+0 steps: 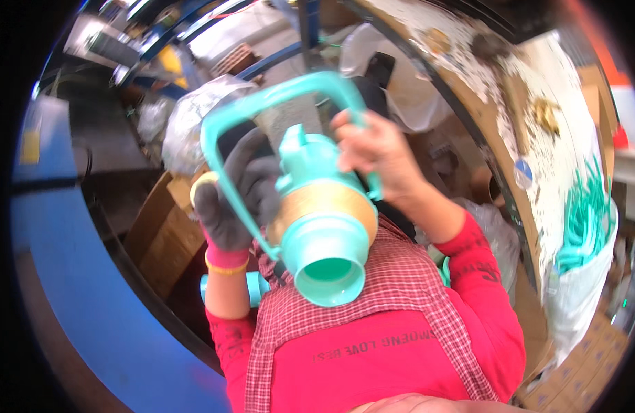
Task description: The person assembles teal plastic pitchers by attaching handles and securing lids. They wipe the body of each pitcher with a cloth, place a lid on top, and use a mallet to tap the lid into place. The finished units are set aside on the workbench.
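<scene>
A teal plastic thermos jug (324, 237) with a tan band round its middle is held in front of my chest, its wide round opening tilted toward me. Its large squared carrying handle (276, 91) is swung up on the far side. My right hand (376, 148), bare, has its fingers closed round the right arm of this handle. On the left, my left hand (238, 189) wears a dark grey glove with a pink cuff. Its curled fingers pass behind the handle and lie against the jug's side; the fingertips are partly hidden. The hands and handle are slightly blurred.
A blue surface (83, 296) curves along the left. A light-blue cylinder (257, 289) shows beside my left forearm. On the right stand a worn white workbench (479, 76) with a hammer (513, 103), and a white sack (579, 303) of teal strips (584, 220). Cardboard (163, 237) and clear plastic bags (200, 117) lie beyond.
</scene>
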Demonstrator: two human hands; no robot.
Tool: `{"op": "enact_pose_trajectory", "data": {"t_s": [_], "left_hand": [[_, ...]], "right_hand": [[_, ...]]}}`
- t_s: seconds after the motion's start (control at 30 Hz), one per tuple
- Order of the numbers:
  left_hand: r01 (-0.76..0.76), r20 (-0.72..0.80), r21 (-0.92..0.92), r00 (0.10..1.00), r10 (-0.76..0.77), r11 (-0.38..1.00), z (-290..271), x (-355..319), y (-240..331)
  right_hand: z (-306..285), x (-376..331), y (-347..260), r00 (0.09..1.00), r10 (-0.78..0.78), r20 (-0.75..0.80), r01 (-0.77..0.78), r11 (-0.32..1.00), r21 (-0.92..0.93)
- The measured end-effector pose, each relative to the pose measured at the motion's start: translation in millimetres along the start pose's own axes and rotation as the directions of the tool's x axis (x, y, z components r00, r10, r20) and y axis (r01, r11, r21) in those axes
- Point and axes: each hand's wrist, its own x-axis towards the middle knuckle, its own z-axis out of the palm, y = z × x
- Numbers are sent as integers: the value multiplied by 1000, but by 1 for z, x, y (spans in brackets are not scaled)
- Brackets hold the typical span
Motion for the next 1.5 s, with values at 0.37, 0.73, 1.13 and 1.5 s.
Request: {"op": "enact_pose_trajectory", "data": {"t_s": [0.37, 0.73, 1.13, 1.5], "left_hand": [[-249, -168, 548, 902, 397, 799, -17, -15, -28], [-157, 202, 578, 978, 46, 801, 0, -9, -21], [54, -74, 773, 997, 6, 632, -63, -36, -45], [-488, 302, 733, 858, 415, 475, -1, -7, -34]], "right_hand": [[-7, -5, 32, 992, -16, 128, 3, 995, 99], [-53, 1, 45, 729, -564, 388, 634, 770, -74], [-43, 5, 65, 841, -471, 265, 348, 847, 402], [-41, 16, 60, 983, -170, 66, 148, 955, 256]]}}
